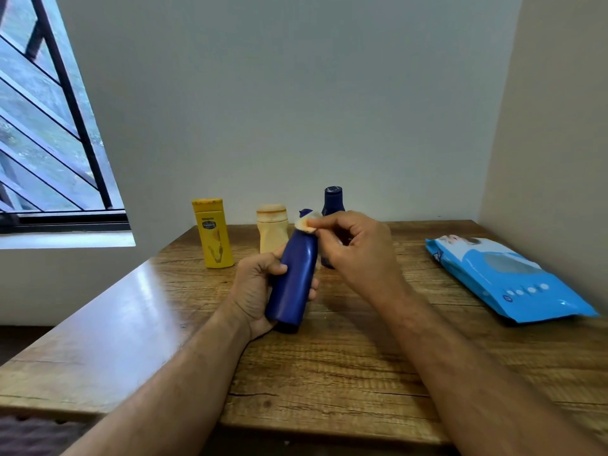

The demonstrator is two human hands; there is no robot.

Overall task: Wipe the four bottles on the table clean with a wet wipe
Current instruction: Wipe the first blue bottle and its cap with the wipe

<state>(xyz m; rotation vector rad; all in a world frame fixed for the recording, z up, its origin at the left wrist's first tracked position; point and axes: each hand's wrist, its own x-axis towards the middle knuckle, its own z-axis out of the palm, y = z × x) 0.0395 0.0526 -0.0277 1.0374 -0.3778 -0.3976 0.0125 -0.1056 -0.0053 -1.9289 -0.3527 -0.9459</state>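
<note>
Bottles, four in all, on or above a wooden table (345,373), read from left to right: a yellow bottle (214,236) stands upright near the far edge; a cream bottle (271,230) stands just beside it to the right, its cap rim soiled orange; a blue bottle (293,274) is held clear of the table, tilted with its cap away from the viewer; a second, dark bottle (333,200) stands upright behind the hands, largely hidden. Left hand (260,291) wraps the lower body of the blue bottle, thumb across the front, fingers curled behind. Right hand (355,255) pinches a small folded wipe (306,224) between thumb and fingertips and presses it against the cap and neck. Wipe pack (503,278) lies flat at the right, well apart from the bottles. Judged from its look, the blue bottle is smooth, stiff plastic, probably light, and likely to turn slippery once damp; a full wrap low on the body, as shown, leaves the shoulder and cap free for wiping. The three standing bottles appear tall and narrow, so each is best lifted by the waist before wiping
</note>
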